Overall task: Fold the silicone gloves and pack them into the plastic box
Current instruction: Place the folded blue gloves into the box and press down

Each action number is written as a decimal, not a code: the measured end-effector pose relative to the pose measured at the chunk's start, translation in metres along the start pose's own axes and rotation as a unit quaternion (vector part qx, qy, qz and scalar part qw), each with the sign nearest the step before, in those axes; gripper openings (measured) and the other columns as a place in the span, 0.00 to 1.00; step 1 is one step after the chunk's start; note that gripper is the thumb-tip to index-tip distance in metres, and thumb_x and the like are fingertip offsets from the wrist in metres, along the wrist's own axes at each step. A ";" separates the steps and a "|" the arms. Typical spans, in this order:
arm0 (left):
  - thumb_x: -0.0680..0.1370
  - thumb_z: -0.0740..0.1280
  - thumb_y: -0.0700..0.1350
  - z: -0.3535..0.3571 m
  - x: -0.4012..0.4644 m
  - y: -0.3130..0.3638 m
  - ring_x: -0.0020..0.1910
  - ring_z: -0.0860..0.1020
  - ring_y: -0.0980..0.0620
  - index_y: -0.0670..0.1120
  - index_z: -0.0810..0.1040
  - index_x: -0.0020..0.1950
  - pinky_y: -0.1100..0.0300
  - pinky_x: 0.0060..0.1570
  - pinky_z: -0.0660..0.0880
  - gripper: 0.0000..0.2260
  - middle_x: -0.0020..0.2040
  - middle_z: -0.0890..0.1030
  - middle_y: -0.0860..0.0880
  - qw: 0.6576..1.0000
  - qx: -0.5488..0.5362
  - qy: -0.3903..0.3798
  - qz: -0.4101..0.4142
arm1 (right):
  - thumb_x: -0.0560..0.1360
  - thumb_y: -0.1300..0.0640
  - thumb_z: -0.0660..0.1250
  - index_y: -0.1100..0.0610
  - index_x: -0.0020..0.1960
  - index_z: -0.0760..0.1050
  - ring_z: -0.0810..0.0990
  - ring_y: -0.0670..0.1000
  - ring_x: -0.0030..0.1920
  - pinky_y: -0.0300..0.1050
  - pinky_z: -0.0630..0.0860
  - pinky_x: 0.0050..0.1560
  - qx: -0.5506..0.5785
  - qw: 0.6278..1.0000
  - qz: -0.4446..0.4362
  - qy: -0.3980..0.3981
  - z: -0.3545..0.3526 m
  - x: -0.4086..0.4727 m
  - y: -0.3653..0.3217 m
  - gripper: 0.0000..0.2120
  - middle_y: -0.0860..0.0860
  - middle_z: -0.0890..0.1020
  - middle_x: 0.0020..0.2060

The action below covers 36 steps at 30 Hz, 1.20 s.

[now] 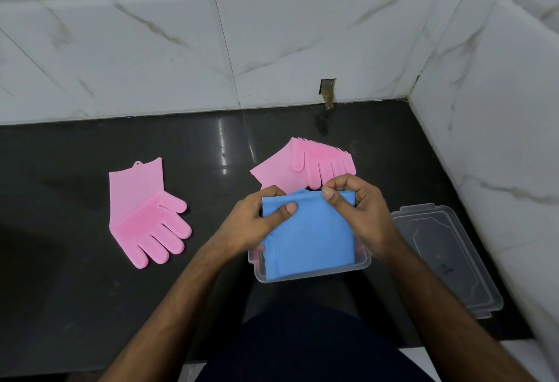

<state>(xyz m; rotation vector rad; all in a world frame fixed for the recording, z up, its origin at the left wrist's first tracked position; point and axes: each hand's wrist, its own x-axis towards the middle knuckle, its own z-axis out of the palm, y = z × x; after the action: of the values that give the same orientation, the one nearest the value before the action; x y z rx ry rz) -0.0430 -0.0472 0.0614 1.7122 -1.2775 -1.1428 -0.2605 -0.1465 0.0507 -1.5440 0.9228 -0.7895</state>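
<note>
Head view, and it is your only one: count three gloves, one box and one lid. Your left hand (257, 218) and right hand (357, 209) both pinch the folded blue glove (308, 236) at centre frame, thumbs on its upper face and fingers curled behind its top edge; you hold it over the clear plastic box (311, 272), its lower end down inside the box. Two pink gloves lie on the black counter (75, 291): one pink glove (148, 215) at left of centre, flat, bristled palm up, fingers pointing toward the lower right; the second pink glove (302, 164) just above your hands, folded, its lower edge hidden behind your fingers and the blue glove. One clear lid (447, 257) lies flat at right, just beside the box. Something reddish shows through the box wall at both sides, too covered to identify. You can read no brand, label or writing anywhere. Your forearms run off the bottom edge.
</note>
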 end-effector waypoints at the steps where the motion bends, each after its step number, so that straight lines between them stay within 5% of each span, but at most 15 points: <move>1: 0.79 0.68 0.63 0.002 -0.002 0.001 0.46 0.87 0.53 0.53 0.81 0.51 0.47 0.51 0.85 0.14 0.47 0.87 0.53 1.000 0.019 0.015 -0.004 | 0.78 0.51 0.72 0.51 0.49 0.81 0.85 0.50 0.45 0.41 0.82 0.42 -0.007 1.000 0.000 0.004 0.000 0.001 0.000 0.04 0.47 0.85 0.45; 7: 0.82 0.66 0.62 0.013 -0.008 0.012 0.48 0.87 0.54 0.54 0.84 0.55 0.45 0.56 0.83 0.14 0.49 0.89 0.54 0.995 -0.018 0.047 -0.083 | 0.78 0.49 0.72 0.48 0.46 0.82 0.85 0.47 0.44 0.41 0.81 0.42 -0.076 0.997 0.008 0.009 0.000 0.007 -0.005 0.04 0.43 0.85 0.43; 12: 0.80 0.69 0.58 0.014 -0.017 0.018 0.55 0.85 0.40 0.39 0.80 0.56 0.39 0.59 0.81 0.21 0.55 0.85 0.39 0.985 -0.157 0.056 -0.047 | 0.79 0.50 0.71 0.48 0.47 0.82 0.84 0.49 0.46 0.44 0.82 0.46 -0.102 0.994 -0.030 -0.004 -0.004 0.011 -0.018 0.04 0.44 0.85 0.44; 18: 0.73 0.75 0.61 0.012 -0.025 0.012 0.47 0.86 0.50 0.42 0.73 0.55 0.59 0.43 0.81 0.26 0.48 0.85 0.48 0.978 -0.182 0.102 -0.018 | 0.78 0.53 0.72 0.48 0.48 0.81 0.82 0.45 0.49 0.31 0.76 0.47 -0.163 0.975 -0.148 -0.035 -0.004 0.007 -0.049 0.01 0.39 0.84 0.45; 22: 0.66 0.78 0.62 0.013 -0.024 0.010 0.61 0.82 0.48 0.51 0.68 0.67 0.54 0.55 0.83 0.36 0.61 0.78 0.49 0.977 -0.174 0.118 0.023 | 0.77 0.55 0.73 0.55 0.50 0.83 0.83 0.45 0.49 0.37 0.79 0.50 -0.218 0.950 -0.210 -0.071 -0.001 0.005 -0.078 0.04 0.44 0.85 0.46; 25: 0.62 0.82 0.64 0.008 -0.023 0.008 0.72 0.75 0.45 0.59 0.59 0.79 0.45 0.68 0.77 0.52 0.74 0.69 0.45 0.976 -0.203 0.053 0.052 | 0.77 0.56 0.74 0.58 0.50 0.84 0.84 0.46 0.47 0.43 0.80 0.51 -0.241 0.932 -0.245 -0.116 0.001 0.001 -0.105 0.06 0.48 0.86 0.47; 27: 0.62 0.82 0.66 0.006 -0.024 0.009 0.74 0.73 0.45 0.60 0.56 0.82 0.43 0.69 0.76 0.55 0.78 0.67 0.46 0.974 -0.212 0.010 0.076 | 0.76 0.55 0.74 0.57 0.50 0.84 0.83 0.45 0.46 0.39 0.78 0.50 -0.265 0.914 -0.273 -0.142 0.002 -0.003 -0.122 0.06 0.48 0.86 0.46; 29: 0.64 0.81 0.65 0.008 -0.025 0.010 0.74 0.74 0.47 0.54 0.59 0.82 0.51 0.66 0.77 0.53 0.78 0.69 0.46 0.971 -0.208 0.004 0.117 | 0.76 0.55 0.75 0.56 0.50 0.84 0.82 0.43 0.45 0.35 0.76 0.50 -0.288 0.897 -0.294 -0.162 0.004 -0.005 -0.135 0.06 0.47 0.85 0.46; 32: 0.68 0.81 0.60 0.015 -0.029 0.008 0.61 0.81 0.47 0.52 0.75 0.71 0.54 0.57 0.81 0.35 0.64 0.80 0.44 0.948 -0.282 0.014 0.150 | 0.76 0.55 0.75 0.56 0.50 0.84 0.82 0.45 0.45 0.36 0.76 0.50 -0.311 0.884 -0.312 -0.156 0.005 -0.004 -0.141 0.06 0.48 0.86 0.46; 36: 0.72 0.79 0.57 0.015 -0.032 0.004 0.52 0.84 0.48 0.47 0.82 0.58 0.55 0.49 0.81 0.21 0.53 0.85 0.46 0.928 -0.351 0.061 0.105 | 0.77 0.55 0.74 0.56 0.49 0.84 0.81 0.44 0.45 0.35 0.76 0.50 -0.311 0.909 -0.269 -0.071 0.005 0.003 -0.125 0.05 0.47 0.85 0.44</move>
<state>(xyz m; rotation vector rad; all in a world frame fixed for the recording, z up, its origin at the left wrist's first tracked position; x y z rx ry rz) -0.0619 -0.0180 0.0667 1.0646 -0.8012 -1.1559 -0.2372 -0.1373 0.1729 -2.4527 0.6672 -0.7814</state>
